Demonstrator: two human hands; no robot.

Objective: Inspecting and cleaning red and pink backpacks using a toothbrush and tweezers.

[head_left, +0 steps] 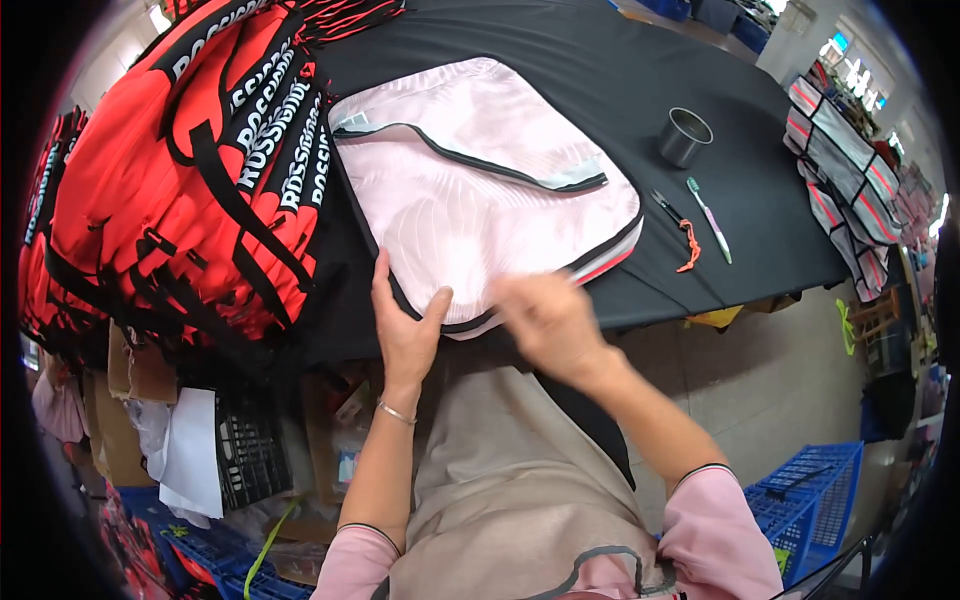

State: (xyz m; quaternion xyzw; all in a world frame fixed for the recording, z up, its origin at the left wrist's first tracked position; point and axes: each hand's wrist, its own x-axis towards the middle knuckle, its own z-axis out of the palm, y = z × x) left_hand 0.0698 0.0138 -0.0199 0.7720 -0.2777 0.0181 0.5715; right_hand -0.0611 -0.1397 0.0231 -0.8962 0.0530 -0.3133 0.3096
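A flat, square pale pink fabric bag (440,225) with black edge binding and a faint leaf print lies in front of me. Across its upper part runs a loose strip (480,165) with a dark edge. My left hand (405,325) holds the bag's near left corner, thumb on top and fingers along the side edge, partly hidden. Over the near edge is my right hand (550,325), its fingers curled and smeared by motion; whether anything is in them cannot be made out. Some red shows under the bag's right edge.
Red-and-black bags (130,190) are piled at the left. To the right on the black-covered table (590,75) are a metal cup (685,138), small snips (675,215) with an orange cord, and a toothbrush (710,222). Grey bags (845,165) hang at the far right, above a blue crate (810,500).
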